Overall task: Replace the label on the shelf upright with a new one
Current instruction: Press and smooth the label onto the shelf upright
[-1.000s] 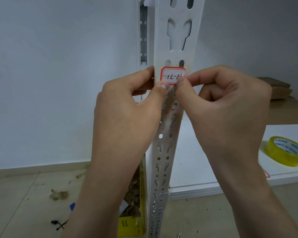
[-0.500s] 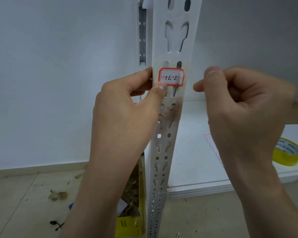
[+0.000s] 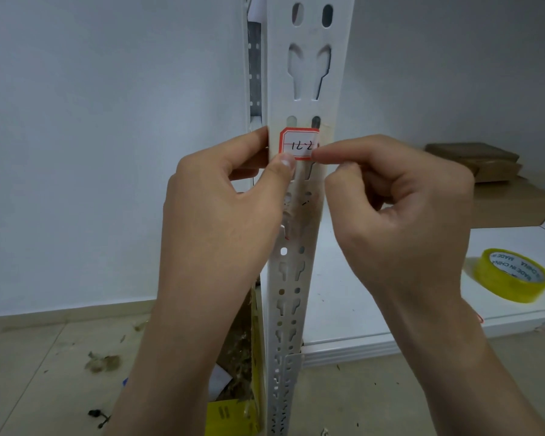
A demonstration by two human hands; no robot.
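Red-edged label (image 3: 299,144) | left hand (image 3: 221,209) pinches it (to upright (image 3: 309,73)) | right hand (image 3: 400,209) clenched, touching edge

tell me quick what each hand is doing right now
Left hand: grips the white perforated metal shelf upright, thumb on the red-bordered white paper label.
Right hand: curled, index fingertip at the label's right edge; a pinch cannot be told.

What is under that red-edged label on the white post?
The white shelf upright, with a patch of yellowish tape showing around the label. Two oval slots peek out just above; whatever holes lie directly behind the paper are covered.
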